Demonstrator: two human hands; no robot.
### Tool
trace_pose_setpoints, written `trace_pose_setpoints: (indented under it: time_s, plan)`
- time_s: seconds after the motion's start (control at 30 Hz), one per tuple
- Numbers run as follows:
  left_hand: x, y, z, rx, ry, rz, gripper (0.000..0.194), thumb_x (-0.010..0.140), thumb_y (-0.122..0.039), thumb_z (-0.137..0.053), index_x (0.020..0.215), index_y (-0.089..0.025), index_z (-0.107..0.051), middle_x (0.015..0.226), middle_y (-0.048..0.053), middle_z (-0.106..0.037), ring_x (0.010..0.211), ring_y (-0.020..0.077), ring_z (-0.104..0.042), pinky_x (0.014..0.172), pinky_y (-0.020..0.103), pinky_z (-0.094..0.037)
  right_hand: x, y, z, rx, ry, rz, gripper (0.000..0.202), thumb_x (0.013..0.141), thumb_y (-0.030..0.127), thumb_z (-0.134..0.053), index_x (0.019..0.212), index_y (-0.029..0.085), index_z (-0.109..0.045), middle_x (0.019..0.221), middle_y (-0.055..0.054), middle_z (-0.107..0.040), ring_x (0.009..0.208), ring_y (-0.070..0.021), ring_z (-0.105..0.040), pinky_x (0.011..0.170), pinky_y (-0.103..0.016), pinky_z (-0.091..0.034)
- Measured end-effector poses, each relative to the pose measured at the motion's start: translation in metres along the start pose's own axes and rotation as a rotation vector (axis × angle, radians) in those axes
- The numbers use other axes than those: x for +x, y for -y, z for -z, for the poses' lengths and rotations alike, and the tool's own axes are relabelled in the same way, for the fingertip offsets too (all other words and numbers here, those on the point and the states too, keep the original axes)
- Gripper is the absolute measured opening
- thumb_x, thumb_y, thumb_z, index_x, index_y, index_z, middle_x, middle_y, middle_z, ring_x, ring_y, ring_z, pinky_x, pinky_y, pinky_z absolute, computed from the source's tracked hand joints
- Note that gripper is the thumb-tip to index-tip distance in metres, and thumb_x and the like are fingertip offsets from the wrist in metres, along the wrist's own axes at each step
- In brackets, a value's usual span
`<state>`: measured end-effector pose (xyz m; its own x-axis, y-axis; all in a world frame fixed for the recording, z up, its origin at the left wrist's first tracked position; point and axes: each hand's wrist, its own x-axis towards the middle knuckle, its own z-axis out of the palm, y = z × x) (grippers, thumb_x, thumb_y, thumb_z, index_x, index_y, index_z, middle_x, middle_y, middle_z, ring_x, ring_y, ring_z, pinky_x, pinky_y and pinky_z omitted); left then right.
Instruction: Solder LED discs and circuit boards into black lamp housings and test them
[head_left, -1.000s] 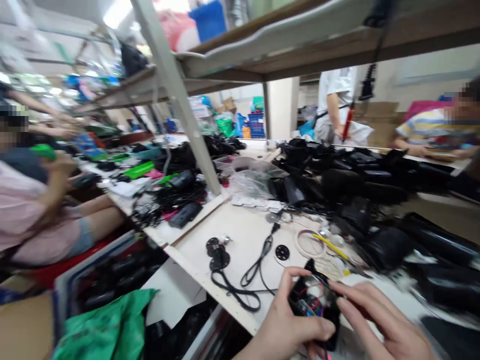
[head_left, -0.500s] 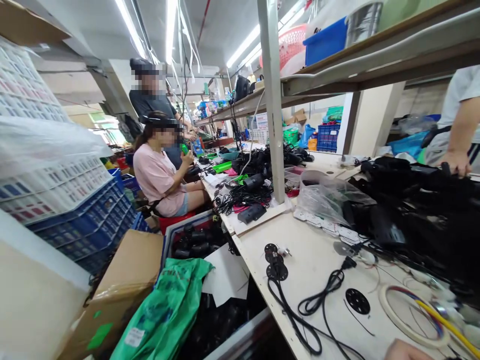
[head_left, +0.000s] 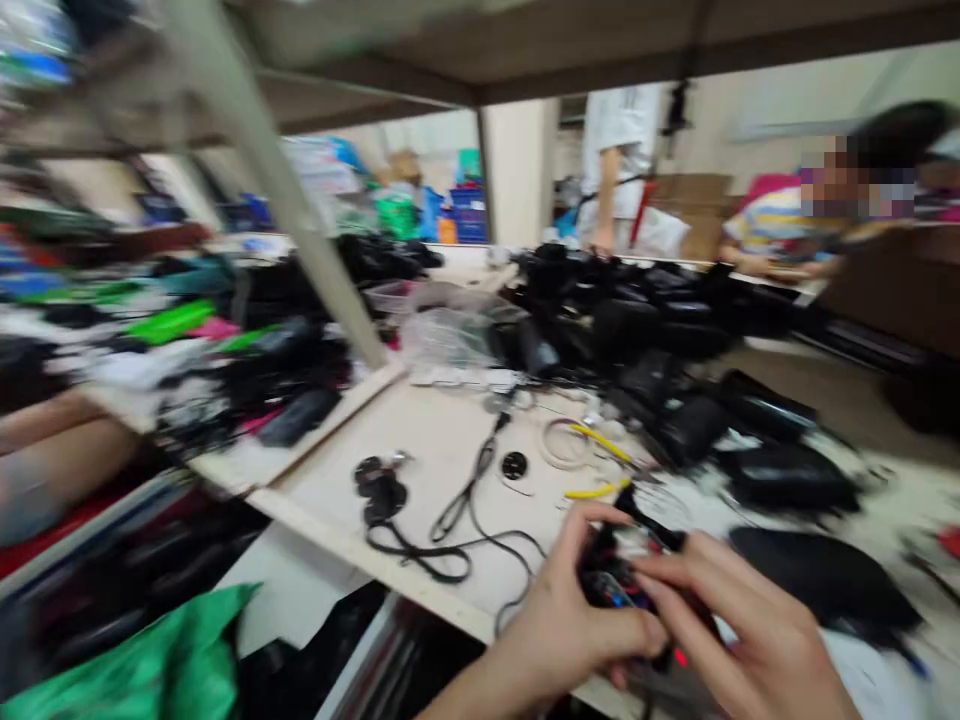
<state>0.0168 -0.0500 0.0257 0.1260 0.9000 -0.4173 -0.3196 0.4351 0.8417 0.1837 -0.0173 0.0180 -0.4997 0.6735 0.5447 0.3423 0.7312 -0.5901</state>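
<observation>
We have the casing (head_left: pixel 598 572) in our left hand (head_left: pixel 551 610), clasped between thumb and fingers, at the near edge of the worktop (head_left: pixel 420 430). Our right hand (head_left: pixel 757 620) has its fingertips at the open side; blur keeps us from telling whether they pinch anything. We judge the casing light, stiff and slightly slick, and the wires (head_left: pixel 619 600) inside delicate, so we best grip the outer walls.

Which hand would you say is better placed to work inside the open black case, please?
Probably the right hand: its fingertips are close together at the open side of the black case, while the left hand is wrapped around it, apparently steadying it.
</observation>
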Motion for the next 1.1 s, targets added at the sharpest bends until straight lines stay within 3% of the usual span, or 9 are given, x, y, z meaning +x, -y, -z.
trace_pose_setpoints:
  time_s: [0.1, 0.23, 0.33, 0.5, 0.67, 0.8, 0.97, 1.1]
  plan:
    - [-0.001, 0.001, -0.009, 0.04, 0.039, 0.008, 0.063, 0.06, -0.016, -0.072, 0.117, -0.025, -0.046, 0.062, -0.007, -0.059, 0.044, 0.0069, -0.045, 0.038, 0.015, -0.04, 0.001, 0.018, 0.01, -0.063, -0.039, -0.096, 0.018, 0.092, 0.011, -0.053, 0.096, 0.019, -0.068, 0.071, -0.002, -0.057, 0.062, -0.0135, -0.059, 0.055, -0.022, -0.048]
    - [0.002, 0.008, -0.015, 0.088, 0.038, 0.037, 0.068, 0.064, -0.025, -0.077, 0.122, -0.028, -0.043, 0.065, -0.006, -0.06, 0.045, 0.0094, -0.05, 0.04, 0.017, -0.041, -0.007, 0.022, 0.01, -0.092, -0.044, -0.175, 0.022, 0.094, 0.009, -0.051, 0.101, 0.013, -0.071, 0.073, -0.003, -0.056, 0.063, -0.0135, -0.055, 0.055, -0.024, -0.046]
    - [0.008, 0.007, -0.015, 0.079, -0.025, 0.043, 0.067, 0.061, -0.028, -0.081, 0.118, -0.029, -0.046, 0.073, -0.007, -0.061, 0.043, 0.0071, -0.05, 0.045, 0.021, -0.048, -0.015, 0.02, 0.01, -0.039, -0.143, -0.185, 0.022, 0.094, 0.011, -0.052, 0.105, 0.01, -0.071, 0.074, -0.004, -0.058, 0.065, -0.0128, -0.055, 0.058, -0.023, -0.048]
    - [0.021, 0.0, -0.011, 0.07, -0.169, 0.012, 0.07, 0.051, -0.027, -0.087, 0.112, -0.03, -0.053, 0.081, -0.008, -0.059, 0.043, 0.0039, -0.045, 0.05, 0.024, -0.054, -0.026, 0.006, 0.01, -0.079, -0.32, -0.288, 0.018, 0.094, 0.016, -0.055, 0.097, 0.014, -0.072, 0.07, -0.002, -0.059, 0.061, -0.0119, -0.055, 0.056, -0.023, -0.048]
    - [0.033, -0.004, -0.007, 0.075, -0.226, 0.004, 0.073, 0.046, -0.025, -0.088, 0.111, -0.033, -0.055, 0.088, -0.006, -0.059, 0.056, 0.0095, -0.054, 0.048, 0.022, -0.056, -0.043, -0.001, 0.016, -0.175, -0.311, -0.323, 0.018, 0.094, 0.015, -0.053, 0.097, 0.014, -0.071, 0.07, -0.002, -0.06, 0.061, -0.0122, -0.054, 0.056, -0.024, -0.046]
    - [0.037, -0.007, -0.006, 0.067, -0.251, 0.033, 0.073, 0.045, -0.025, -0.088, 0.111, -0.034, -0.056, 0.09, -0.005, -0.058, 0.063, 0.012, -0.056, 0.048, 0.023, -0.058, -0.045, -0.006, 0.039, -0.316, -0.364, -0.398, 0.018, 0.093, 0.011, -0.053, 0.098, 0.015, -0.07, 0.076, -0.004, -0.063, 0.069, -0.0142, -0.059, 0.063, -0.026, -0.048]
    - [0.04, -0.011, -0.001, 0.061, -0.266, 0.022, 0.075, 0.046, -0.024, -0.088, 0.113, -0.033, -0.056, 0.086, -0.006, -0.059, 0.054, 0.0085, -0.053, 0.049, 0.023, -0.057, -0.019, -0.043, 0.068, -0.569, -0.413, -0.528, 0.018, 0.093, 0.019, -0.056, 0.105, 0.015, -0.067, 0.092, -0.008, -0.062, 0.076, -0.018, -0.062, 0.074, -0.032, -0.054]
    - [0.037, -0.013, 0.007, 0.061, -0.293, 0.019, 0.073, 0.047, -0.025, -0.087, 0.113, -0.034, -0.055, 0.085, -0.006, -0.059, 0.051, 0.0074, -0.051, 0.049, 0.024, -0.056, 0.006, -0.088, 0.068, -0.832, -0.272, -0.696, 0.055, 0.084, 0.037, -0.071, 0.129, 0.008, -0.055, 0.116, -0.022, -0.056, 0.11, -0.037, -0.055, 0.094, -0.054, -0.047]
